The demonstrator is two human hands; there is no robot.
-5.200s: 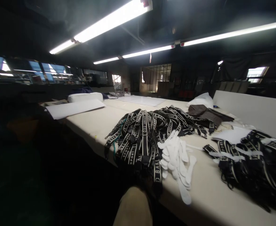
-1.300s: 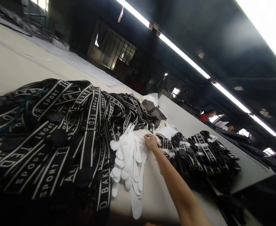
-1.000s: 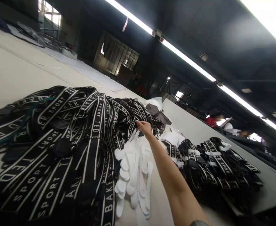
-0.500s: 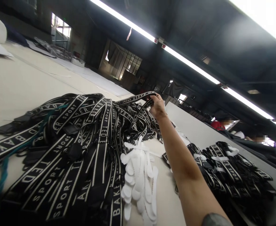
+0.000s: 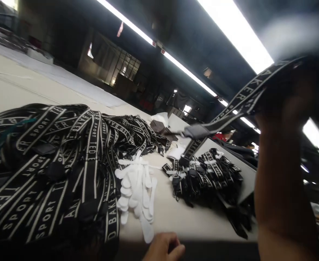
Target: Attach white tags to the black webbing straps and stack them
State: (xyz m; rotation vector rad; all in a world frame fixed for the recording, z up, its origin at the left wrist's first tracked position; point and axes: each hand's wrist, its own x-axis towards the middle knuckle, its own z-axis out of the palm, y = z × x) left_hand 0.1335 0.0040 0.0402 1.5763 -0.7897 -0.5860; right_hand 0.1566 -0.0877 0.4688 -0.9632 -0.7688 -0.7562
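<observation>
My right hand (image 5: 287,96), dark and blurred, is raised high at the right. It grips a black webbing strap (image 5: 246,98) with pale edge lines and "BAKER" lettering. The strap slopes down to the left, and a blurred dark buckle-like piece (image 5: 196,131) hangs from it. At the bottom edge, my left hand (image 5: 163,248) is loosely curled, with a gap between thumb and forefinger and nothing seen in it. Just above it lies a pile of white rounded strips (image 5: 137,192). A large heap of similar lettered straps (image 5: 75,152) covers the table's left side.
A stack of bundled straps (image 5: 211,170) with white strips around them sits at the right of the pale table (image 5: 173,217). Brown and white pieces (image 5: 159,125) lie behind the heap. Farther right, a person in red (image 5: 222,136) is partly visible.
My right hand has pulled the strap from the heap and swung it up to the right, nearer the camera. My left hand has come into view at the bottom. The view has turned right.
</observation>
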